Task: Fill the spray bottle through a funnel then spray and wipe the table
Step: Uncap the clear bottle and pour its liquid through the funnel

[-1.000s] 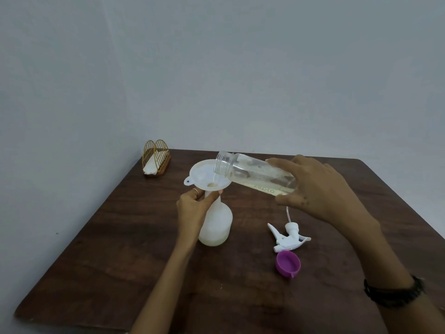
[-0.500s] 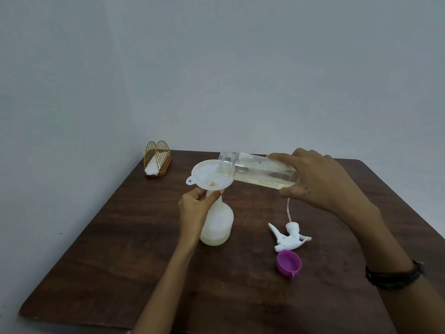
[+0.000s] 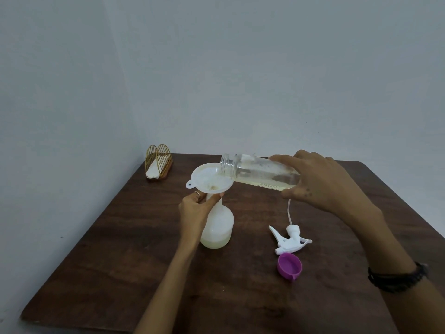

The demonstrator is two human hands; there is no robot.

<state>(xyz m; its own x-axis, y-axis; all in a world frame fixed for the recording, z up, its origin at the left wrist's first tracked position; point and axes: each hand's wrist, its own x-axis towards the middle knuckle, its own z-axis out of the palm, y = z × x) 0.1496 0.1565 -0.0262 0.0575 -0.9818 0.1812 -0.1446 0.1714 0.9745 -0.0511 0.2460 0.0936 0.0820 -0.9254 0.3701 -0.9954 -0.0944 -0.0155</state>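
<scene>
Now the left hand (image 3: 196,212) pinches the light, tippy spray bottle (image 3: 218,227) under its funnel (image 3: 212,178); right hand (image 3: 322,182) grips the slick clear jar (image 3: 257,173) mid-body.

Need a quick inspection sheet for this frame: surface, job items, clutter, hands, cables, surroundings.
Surface: dark wooden table, no spill visible.
Job's things: white funnel seated in the spray bottle, which is filled low with pale liquid; clear bottle tipped nearly flat, mouth over the funnel; spray head with tube lying on the table; no cloth visible.
Clutter: purple cap near the spray head; gold wire napkin holder at the far left corner.
Hands: left hand grips the spray bottle's neck; right hand holds the clear bottle.
Cables: nothing seen.
Surroundings: plain pale walls.
</scene>
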